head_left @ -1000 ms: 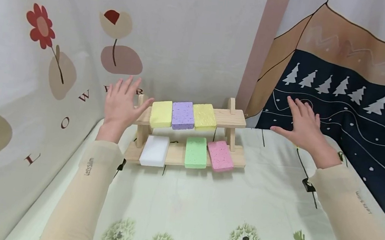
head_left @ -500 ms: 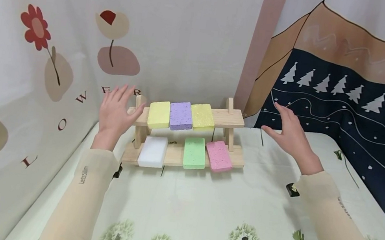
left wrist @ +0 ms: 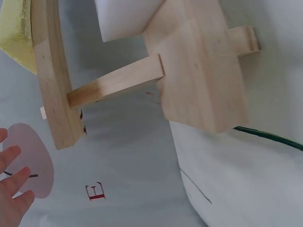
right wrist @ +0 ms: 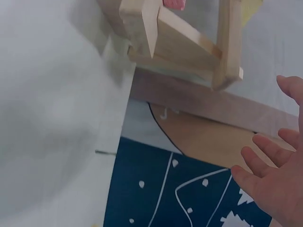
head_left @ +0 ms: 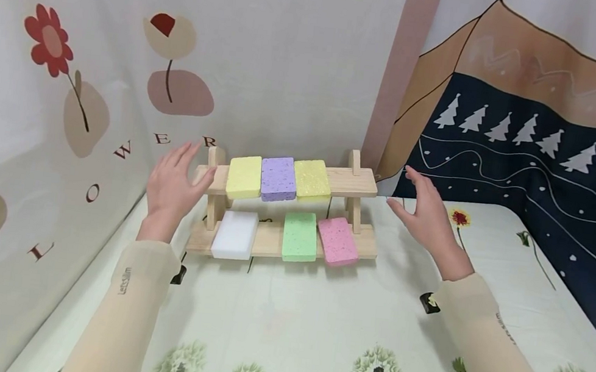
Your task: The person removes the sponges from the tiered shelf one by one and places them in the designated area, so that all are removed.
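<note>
Both empty and spread wide, the left hand (head_left: 167, 188) and right hand (head_left: 431, 221) flank the wooden rack (head_left: 355, 182) mid-frame, where a bump from either could topple the pink sponge (head_left: 338, 241), crooked over the lower shelf's (head_left: 269, 238) front edge.

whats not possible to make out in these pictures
Left wrist view: most of the white block, cut off by the top edge; part of the left hand, by the left edge.
Right wrist view: most of the pink sponge, cut off by the top edge; part of the right hand, by the right edge.
Head view: the green sponge's underside, facing away.
</note>
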`<move>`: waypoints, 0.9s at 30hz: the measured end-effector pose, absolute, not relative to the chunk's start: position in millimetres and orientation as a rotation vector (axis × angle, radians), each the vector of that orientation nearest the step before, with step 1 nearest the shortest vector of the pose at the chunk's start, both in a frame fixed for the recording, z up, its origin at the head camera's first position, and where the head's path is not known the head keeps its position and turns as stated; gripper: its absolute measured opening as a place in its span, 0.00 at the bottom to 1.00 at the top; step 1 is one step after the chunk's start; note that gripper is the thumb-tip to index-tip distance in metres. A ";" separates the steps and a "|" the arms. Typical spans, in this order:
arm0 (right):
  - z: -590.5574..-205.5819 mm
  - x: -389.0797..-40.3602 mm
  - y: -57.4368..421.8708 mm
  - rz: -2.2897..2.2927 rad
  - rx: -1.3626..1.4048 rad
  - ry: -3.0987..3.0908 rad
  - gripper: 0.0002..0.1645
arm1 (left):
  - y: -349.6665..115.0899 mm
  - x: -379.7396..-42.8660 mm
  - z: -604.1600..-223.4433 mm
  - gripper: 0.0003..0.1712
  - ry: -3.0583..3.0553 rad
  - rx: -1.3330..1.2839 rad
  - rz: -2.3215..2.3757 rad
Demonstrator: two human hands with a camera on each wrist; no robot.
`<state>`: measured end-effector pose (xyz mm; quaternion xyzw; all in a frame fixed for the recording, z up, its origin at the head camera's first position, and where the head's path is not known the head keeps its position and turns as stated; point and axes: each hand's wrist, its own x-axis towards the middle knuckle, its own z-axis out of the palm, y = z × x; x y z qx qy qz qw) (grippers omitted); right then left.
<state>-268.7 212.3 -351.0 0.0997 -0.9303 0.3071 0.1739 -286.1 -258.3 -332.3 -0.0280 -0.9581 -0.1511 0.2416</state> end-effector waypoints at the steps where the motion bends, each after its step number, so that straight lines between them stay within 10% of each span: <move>1: -352.4 -268.7 210.2 0.877 0.285 -2.635 0.46 | -258.9 -285.8 -333.7 0.40 -2.626 -0.068 -0.421; 27: -367.7 -265.0 166.8 0.957 0.390 -2.595 0.39 | -263.8 -279.1 -370.6 0.35 -2.602 0.230 -0.669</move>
